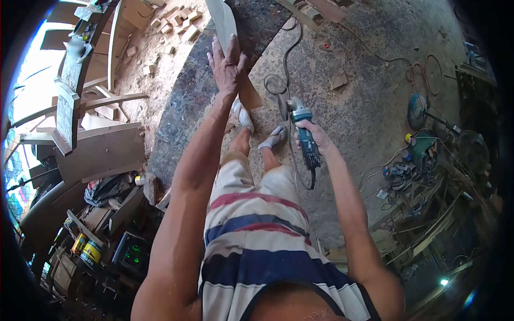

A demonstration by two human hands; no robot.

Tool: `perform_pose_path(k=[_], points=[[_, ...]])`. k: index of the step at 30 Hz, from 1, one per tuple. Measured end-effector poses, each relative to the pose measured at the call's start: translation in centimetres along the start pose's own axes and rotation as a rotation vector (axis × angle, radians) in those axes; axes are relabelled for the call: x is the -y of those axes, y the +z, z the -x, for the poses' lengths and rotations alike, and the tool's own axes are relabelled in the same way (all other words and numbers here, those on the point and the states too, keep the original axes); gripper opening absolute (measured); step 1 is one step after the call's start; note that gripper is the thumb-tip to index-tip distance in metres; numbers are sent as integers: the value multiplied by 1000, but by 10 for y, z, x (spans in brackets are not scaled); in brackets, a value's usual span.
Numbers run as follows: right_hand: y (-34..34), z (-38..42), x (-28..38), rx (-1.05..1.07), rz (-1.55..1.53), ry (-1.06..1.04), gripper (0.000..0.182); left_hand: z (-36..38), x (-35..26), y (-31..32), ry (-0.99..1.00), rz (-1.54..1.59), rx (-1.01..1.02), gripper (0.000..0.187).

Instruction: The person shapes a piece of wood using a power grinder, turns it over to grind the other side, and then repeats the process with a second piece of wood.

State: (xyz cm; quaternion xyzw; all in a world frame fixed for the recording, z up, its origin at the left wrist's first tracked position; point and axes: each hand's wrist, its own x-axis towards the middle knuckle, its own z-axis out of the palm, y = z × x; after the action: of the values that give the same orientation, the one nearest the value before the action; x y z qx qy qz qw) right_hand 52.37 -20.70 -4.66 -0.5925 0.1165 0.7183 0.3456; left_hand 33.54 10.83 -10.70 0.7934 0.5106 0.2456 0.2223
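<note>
My left hand (227, 67) lies on a long, curved wooden piece (224, 20), fingers spread and stretched out along it. The near end of that piece shows brown below my wrist, above my feet. Down at my right side, my right hand (316, 136) is wrapped round the body of a teal angle grinder (306, 140). Its metal head and disc point away from me and to the left, and a dark cord (311, 179) runs from its rear end.
Wood blocks (176, 22) and sawdust lie at the upper left. Wooden frame parts (69, 107) stand on the left, above cans (91, 252). A dark stained board (179, 115) lies under the work. Cables (431, 75), tools and scrap wood (444, 235) cover the right side.
</note>
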Motion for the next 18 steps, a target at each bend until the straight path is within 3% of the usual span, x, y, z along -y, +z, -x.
perform_pose_path(k=[3,11,14,18], points=[[-3,-41,4,106,86,12,47,-3,1,1,-36,69,9,63],[26,-38,48,203,267,-125,41,-1,6,10,-129,212,-73,67],[26,-32,59,186,314,-128,41,-1,1,-1,-147,231,-17,67],[19,-26,56,144,331,-76,38,-24,14,-16,-120,154,27,92]])
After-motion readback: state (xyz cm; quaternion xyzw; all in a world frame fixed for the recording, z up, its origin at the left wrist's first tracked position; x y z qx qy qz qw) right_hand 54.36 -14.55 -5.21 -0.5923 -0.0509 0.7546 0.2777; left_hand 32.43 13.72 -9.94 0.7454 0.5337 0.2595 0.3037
